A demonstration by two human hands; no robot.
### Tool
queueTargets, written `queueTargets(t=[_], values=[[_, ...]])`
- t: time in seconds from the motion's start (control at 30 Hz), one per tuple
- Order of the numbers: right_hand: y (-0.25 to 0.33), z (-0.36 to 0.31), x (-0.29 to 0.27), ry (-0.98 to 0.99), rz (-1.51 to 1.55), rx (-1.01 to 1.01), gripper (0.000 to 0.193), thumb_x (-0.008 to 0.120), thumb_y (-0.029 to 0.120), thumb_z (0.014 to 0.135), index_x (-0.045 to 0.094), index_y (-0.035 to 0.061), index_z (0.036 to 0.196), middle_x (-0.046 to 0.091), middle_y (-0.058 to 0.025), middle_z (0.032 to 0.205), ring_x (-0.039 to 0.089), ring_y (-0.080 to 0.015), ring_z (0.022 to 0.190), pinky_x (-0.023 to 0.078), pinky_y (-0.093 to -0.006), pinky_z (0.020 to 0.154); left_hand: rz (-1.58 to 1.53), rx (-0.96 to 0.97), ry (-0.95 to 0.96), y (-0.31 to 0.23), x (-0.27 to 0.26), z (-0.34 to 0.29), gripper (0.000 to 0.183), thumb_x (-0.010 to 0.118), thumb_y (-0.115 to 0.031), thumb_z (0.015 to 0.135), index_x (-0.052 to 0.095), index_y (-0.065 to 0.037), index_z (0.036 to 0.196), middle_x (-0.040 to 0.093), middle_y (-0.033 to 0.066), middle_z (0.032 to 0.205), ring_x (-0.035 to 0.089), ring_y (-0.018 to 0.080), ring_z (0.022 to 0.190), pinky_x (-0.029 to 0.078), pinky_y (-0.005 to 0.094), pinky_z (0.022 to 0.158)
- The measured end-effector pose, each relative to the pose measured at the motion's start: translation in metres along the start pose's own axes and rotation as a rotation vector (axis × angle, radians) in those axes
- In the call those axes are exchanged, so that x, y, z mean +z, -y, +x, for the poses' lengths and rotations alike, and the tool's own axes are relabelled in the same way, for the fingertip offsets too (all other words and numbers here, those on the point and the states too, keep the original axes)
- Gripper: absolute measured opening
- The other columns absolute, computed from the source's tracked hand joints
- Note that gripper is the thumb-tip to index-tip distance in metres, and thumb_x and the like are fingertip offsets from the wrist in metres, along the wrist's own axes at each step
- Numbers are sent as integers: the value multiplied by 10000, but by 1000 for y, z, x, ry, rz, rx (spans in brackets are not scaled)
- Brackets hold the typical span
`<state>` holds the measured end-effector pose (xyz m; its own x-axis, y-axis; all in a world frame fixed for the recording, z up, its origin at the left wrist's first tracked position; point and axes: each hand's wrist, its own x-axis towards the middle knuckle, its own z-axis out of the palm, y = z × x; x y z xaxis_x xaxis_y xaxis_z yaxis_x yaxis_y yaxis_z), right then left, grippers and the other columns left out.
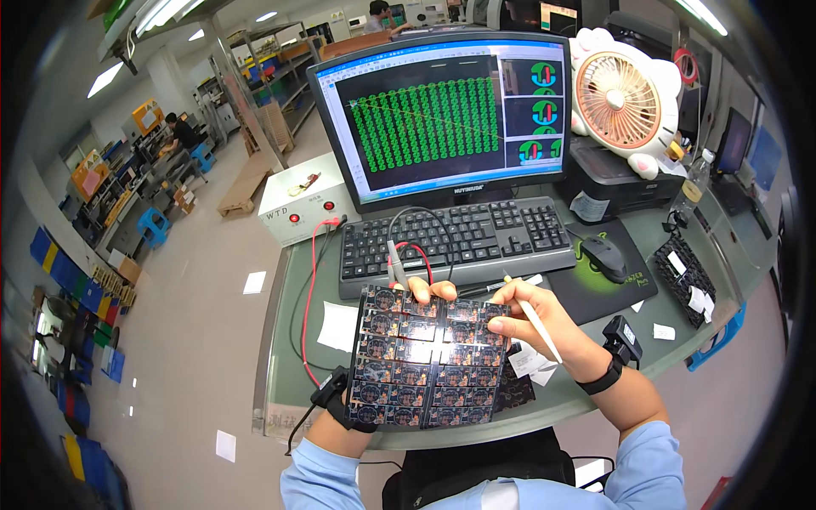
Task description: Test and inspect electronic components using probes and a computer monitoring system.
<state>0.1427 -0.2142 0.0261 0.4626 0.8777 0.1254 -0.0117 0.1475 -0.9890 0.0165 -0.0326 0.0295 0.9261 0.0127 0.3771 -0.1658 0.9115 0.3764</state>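
Note:
A dark circuit board panel (408, 348), divided into a grid of small boards, is held up tilted and catches a bright glare. My left hand (431, 291) supports it from behind; its fingertips curl over the top edge, and the palm is hidden. At the upper right corner, my right hand (552, 319) pinches the panel between thumb and finger. It also holds a slim white tapered tool (541, 333) slanting across the fingers. A grey test probe (397, 265) with a red lead stands just beyond my left fingertips; whether that hand touches it is unclear.
Beyond the panel are a keyboard (459, 240) and a monitor (425, 119) showing a green dot grid. A white control box (306, 200) with red jacks stands left. A mouse (603, 257), cat-shaped fan (620, 98), black basket (684, 276) and paper slips (338, 326) surround the work.

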Motion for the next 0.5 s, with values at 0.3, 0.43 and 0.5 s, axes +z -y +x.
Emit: queueTargets(t=[0.3,0.43,0.5], values=[[-4,-8,7,16,163,104,216,672,96,874,552,0,1025,629,-39,808,614,-85,679,534,-217,590,244,105,-68,7,-9,8,280,452,-336,986,563,-96,896,539,95,1028,446,256,1143,445,429,990],[-14,-8,-1,-75,-3,-81,290,615,144,926,508,11,1161,651,-96,980,627,-138,922,520,-268,788,484,158,237,-19,-19,22,251,491,-312,967,503,-76,884,495,19,755,487,172,751,440,321,810],[-1,-11,-29,-198,-24,-236,264,571,174,955,495,9,1147,659,-113,993,631,-158,945,513,-285,819,713,-39,-124,-28,20,18,240,504,-297,963,510,-72,883,486,7,707,455,128,638,437,244,733]])
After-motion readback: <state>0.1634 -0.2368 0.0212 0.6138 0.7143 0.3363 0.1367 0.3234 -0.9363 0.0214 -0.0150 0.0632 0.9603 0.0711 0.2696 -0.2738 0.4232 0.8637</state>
